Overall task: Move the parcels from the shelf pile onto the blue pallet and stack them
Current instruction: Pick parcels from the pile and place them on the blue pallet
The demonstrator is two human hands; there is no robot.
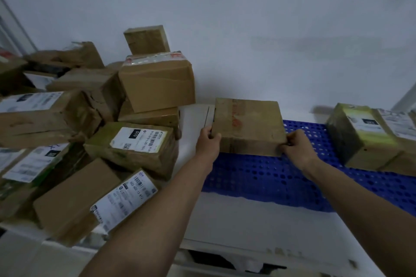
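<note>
A flat brown cardboard parcel (pixel 247 125) with faded red tape across its top lies at the far left end of the blue perforated pallet (pixel 265 177). My left hand (pixel 208 141) grips its near left corner, and my right hand (pixel 297 145) grips its near right corner. On the pallet's right end stands a parcel with a green-yellow label (pixel 360 135), another box pressed against its right side. The shelf pile (pixel 90 132) of several brown parcels fills the left side.
The pile's tallest boxes (pixel 157 81) lean against the white wall at the back. A labelled box (pixel 94 200) hangs over the white shelf's front edge (pixel 225 247). A bare strip of shelf separates the pile from the pallet.
</note>
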